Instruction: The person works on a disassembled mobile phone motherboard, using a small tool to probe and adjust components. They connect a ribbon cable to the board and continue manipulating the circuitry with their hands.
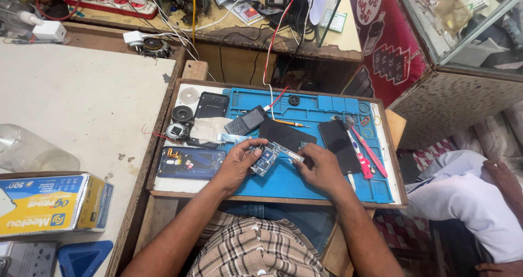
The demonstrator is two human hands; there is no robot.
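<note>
Near the blue mat's front edge, left hand and right hand, each grip pinching the circuit board.

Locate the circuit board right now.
Head view, centre: the circuit board sits over the blue mat, held between the left hand and right hand.

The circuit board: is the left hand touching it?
Touching. The head view shows the left hand with fingers wrapped on the circuit board, over the blue mat.
</note>
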